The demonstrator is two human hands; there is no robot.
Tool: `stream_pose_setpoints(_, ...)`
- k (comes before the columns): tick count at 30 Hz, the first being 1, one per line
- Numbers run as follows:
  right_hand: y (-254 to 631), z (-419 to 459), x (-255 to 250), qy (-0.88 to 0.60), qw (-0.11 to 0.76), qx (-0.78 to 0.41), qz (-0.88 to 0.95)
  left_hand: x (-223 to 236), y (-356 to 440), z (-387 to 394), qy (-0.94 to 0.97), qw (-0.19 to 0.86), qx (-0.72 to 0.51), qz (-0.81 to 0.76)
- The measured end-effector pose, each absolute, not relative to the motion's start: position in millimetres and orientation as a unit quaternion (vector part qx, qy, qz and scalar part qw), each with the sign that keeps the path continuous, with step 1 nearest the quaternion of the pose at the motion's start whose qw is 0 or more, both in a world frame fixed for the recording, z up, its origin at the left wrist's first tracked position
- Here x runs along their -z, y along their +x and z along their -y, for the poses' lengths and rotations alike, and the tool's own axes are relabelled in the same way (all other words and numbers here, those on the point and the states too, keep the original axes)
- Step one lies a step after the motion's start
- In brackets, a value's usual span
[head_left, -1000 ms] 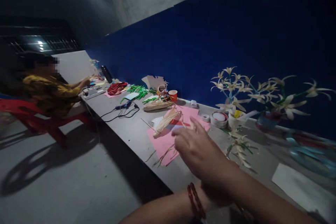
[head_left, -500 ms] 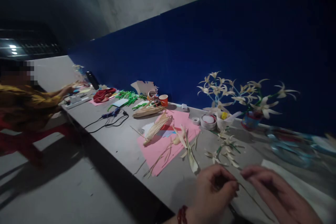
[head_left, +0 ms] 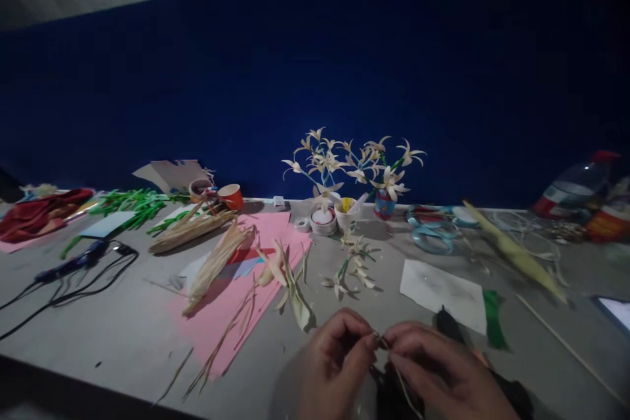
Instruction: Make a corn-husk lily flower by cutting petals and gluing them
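Note:
My left hand (head_left: 335,364) and my right hand (head_left: 440,371) meet low in the head view, just above the near edge of the grey table (head_left: 113,328). Both pinch a thin pale strip of dried husk (head_left: 381,341) between thumb and fingers. A dark object (head_left: 445,325) lies under and behind my right hand. Loose husk leaves (head_left: 290,279) lie on a pink paper sheet (head_left: 231,305) left of my hands. A small husk flower sprig (head_left: 352,266) lies on the table beyond them.
A vase of pale husk flowers (head_left: 354,167) stands at the blue wall, with tape rolls (head_left: 322,220) and a cup (head_left: 231,195) nearby. Scissors (head_left: 430,233), white paper (head_left: 440,289), green tape (head_left: 492,318), a corn husk (head_left: 516,252), a bottle (head_left: 573,184) lie right; a cabled tool (head_left: 73,262) left.
The view swung right, away from the seated person, who is out of sight now. My hands drew back from the pink sheet and came together on the husk strip.

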State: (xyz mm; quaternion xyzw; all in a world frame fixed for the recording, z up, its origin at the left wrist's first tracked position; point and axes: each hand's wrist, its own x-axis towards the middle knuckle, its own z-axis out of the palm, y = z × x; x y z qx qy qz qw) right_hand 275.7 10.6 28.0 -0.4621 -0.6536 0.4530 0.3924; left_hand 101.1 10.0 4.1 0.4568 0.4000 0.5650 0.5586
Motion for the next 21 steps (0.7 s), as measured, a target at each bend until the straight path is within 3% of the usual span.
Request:
stream_pose_setpoints(5, 272, -13, -31, -0.478, 0.362, -0.479, 0.642, -8, 94, -8, 0.498, 0.559, -0.535, -0.392)
stream_pose_setpoints(12, 276, -18, -45, -0.472, 0.292, -0.563, 0.612, -23, 87, -22, 0.453, 0.692, -0.435, -0.358)
stream_pose_setpoints(18, 273, -24, -48, -0.471, 0.313, -0.551, 0.613, -32, 87, -26, 0.483, 0.681, -0.389, -0.39)
stream_pose_setpoints(21, 275, -23, -50, -0.476, 0.344, -0.475, 0.655, -29, 87, -26, 0.464, 0.688, -0.396, -0.394)
